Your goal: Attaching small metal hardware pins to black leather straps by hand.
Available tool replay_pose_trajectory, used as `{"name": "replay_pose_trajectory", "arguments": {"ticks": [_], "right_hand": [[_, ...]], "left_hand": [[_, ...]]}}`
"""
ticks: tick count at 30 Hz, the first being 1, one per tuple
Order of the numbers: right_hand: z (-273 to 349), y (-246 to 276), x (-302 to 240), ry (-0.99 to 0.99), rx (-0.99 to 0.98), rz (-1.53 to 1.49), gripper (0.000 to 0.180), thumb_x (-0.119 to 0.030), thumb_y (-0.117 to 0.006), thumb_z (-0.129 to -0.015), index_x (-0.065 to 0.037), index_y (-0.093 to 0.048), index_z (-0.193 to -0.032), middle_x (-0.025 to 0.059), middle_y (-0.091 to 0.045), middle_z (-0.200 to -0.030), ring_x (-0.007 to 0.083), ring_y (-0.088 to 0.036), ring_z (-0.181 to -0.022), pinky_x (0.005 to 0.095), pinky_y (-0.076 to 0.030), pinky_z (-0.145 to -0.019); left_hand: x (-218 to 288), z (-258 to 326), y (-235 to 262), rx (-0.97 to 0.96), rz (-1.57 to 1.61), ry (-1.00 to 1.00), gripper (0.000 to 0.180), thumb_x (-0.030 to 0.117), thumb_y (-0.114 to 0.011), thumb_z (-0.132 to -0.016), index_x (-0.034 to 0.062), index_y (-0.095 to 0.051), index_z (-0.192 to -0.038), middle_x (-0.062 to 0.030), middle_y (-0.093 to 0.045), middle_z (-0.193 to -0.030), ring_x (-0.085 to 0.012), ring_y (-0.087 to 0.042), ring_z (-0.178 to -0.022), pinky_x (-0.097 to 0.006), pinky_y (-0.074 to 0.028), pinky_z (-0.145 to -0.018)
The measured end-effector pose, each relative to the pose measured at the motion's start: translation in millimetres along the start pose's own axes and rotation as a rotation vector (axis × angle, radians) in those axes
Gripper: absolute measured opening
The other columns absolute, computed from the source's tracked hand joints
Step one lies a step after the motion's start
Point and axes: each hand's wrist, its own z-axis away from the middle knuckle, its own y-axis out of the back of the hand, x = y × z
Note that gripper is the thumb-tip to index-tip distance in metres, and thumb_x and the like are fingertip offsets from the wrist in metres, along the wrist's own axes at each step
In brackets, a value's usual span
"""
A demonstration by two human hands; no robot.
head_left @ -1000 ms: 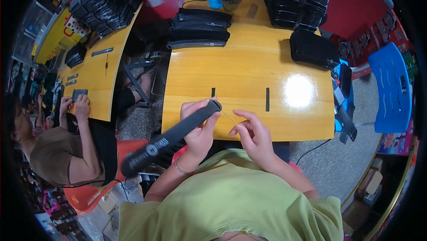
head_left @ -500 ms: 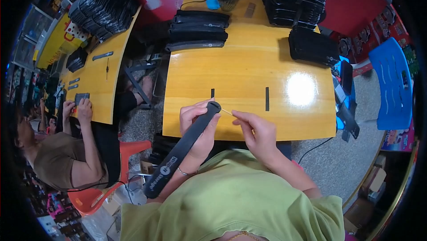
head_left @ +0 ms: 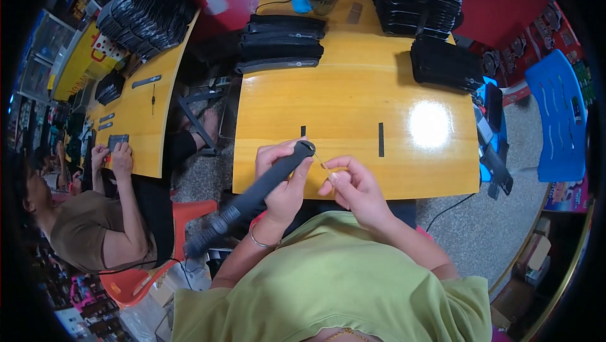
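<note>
Across the glossy yellow wooden desk (head_left: 353,108) lay stacks of black straps (head_left: 281,44). Over its near edge, the left hand (head_left: 283,181) gripped a long black padded strap (head_left: 252,198); right hand (head_left: 353,184) fingers pinched something thin, too small to identify.

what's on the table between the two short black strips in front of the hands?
Head view: nothing. Between the shorter black strip and the longer black strip lies only bare yellow tabletop. The left hand with its long black strap sits nearer the edge.
</note>
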Motion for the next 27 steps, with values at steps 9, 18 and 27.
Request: {"name": "replay_pose_trajectory", "arguments": {"ticks": [9,18,27], "right_hand": [[-5.4,-0.5,-5.4,0.325,0.175,0.711,0.024,-0.009,-0.046,-0.094,-0.005,-0.049,-0.117,0.0024,-0.063,-0.074,0.0047,-0.042,-0.048,0.0183,-0.035,-0.046],[-10.0,-6.1,-11.9,0.211,0.135,0.387,0.028,-0.006,-0.043,-0.094,-0.005,-0.046,-0.122,0.0053,-0.058,-0.073,0.0036,-0.041,-0.049,0.0173,-0.033,-0.045],[-18.1,-1.4,-4.7,0.553,0.147,0.981,0.028,-0.001,-0.051,-0.088,-0.005,-0.055,-0.115,0.0110,-0.062,-0.074,0.0196,-0.064,-0.066,0.0294,-0.049,-0.060]], "left_hand": [[4.0,-2.9,-1.9,0.047,0.300,0.384,0.035,-0.007,-0.058,-0.083,0.0055,-0.040,-0.110,-0.0123,-0.058,-0.098,-0.0262,-0.061,-0.099,-0.034,-0.050,-0.085],[2.8,-5.2,-1.3,0.002,0.309,0.433,0.037,-0.006,-0.061,-0.083,0.0034,-0.041,-0.113,-0.0097,-0.056,-0.098,-0.0177,-0.061,-0.091,-0.030,-0.051,-0.082],[1.5,-23.3,16.3,-0.146,0.511,0.837,0.050,-0.001,-0.061,-0.085,0.0029,-0.034,-0.127,-0.0089,-0.055,-0.101,-0.0165,-0.061,-0.090,-0.030,-0.055,-0.077]]}}
